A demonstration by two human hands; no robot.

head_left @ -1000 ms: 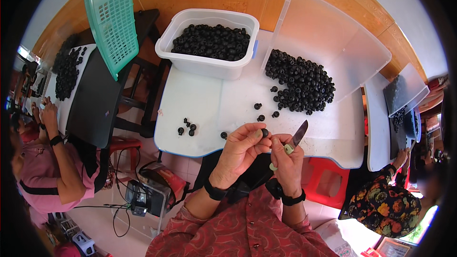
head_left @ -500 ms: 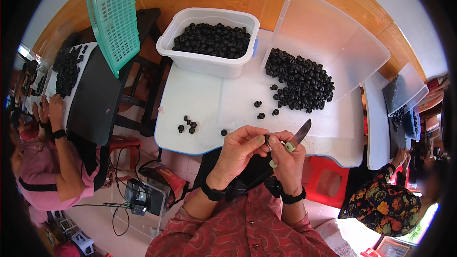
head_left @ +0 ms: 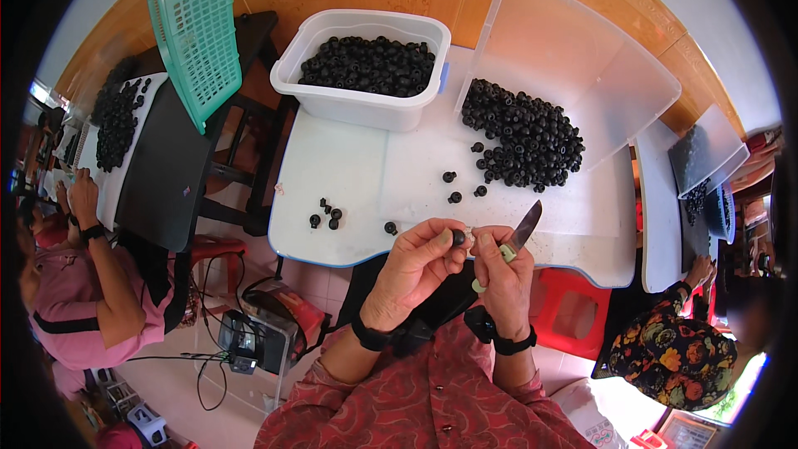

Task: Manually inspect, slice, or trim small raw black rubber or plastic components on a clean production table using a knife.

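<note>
Between the thumb and fingers of my left hand [head_left: 422,259] is a small round black part [head_left: 458,237], much like the ones on the table. My right hand [head_left: 504,270] grips the pale green handle of a knife [head_left: 525,227], whose dark blade points up and away to the right. Both hands hover at the table's near edge, close together. A thin pale bit [head_left: 470,235] shows between their fingertips; what it is I cannot make out. Beyond them a heap of black parts [head_left: 532,141] spills from a clear plastic bin [head_left: 615,75] lying on its side.
A white tub [head_left: 357,108] full of black parts stands at the table's far left. Several loose parts [head_left: 334,218] lie on the white table [head_left: 332,162]. A green basket [head_left: 195,50] leans at left. Co-workers sit on both sides, and a red stool [head_left: 569,312] is at right.
My hands have drawn slightly apart at the fingertips, and the black part now shows more plainly in my left fingers. The knife has shifted a little to the left and tilted more upright.
</note>
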